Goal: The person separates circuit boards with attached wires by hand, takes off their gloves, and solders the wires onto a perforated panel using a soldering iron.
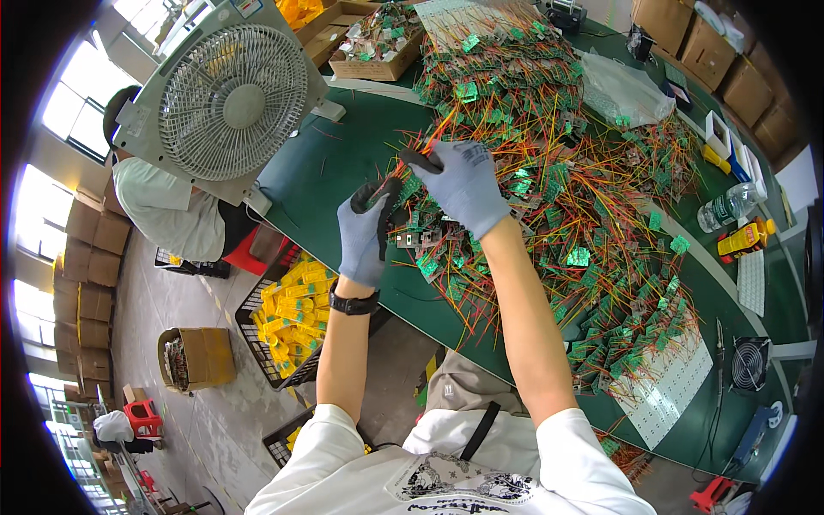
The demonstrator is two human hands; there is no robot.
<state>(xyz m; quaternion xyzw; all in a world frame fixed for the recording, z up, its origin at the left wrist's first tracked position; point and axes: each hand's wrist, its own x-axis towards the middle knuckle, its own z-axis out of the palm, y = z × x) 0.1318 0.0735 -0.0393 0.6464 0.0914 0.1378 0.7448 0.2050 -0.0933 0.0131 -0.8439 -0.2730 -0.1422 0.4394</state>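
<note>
Both my hands wear blue-grey gloves with dark fingertips and are raised over the green table (343, 137). Red and yellow wires (444, 126) stick up from the pinched fingers of my right hand (466, 184). Just to its left, my left hand (364, 230) has its fingers curled together around the lower end of red wires; what sits inside its grip is partly hidden. Under and beyond my right hand spreads a big heap of small green circuit boards (554, 184) with red and yellow leads attached. A few metal-topped boards (421, 239) lie below my right wrist.
A grey box fan (243, 107) stands at the table's left edge. A person (167, 206) sits behind it. Crates of yellow packages (296, 313) stand on the floor at left. A white perforated sheet (665, 395), a water bottle (730, 206) and a yellow bottle (745, 240) are at right.
</note>
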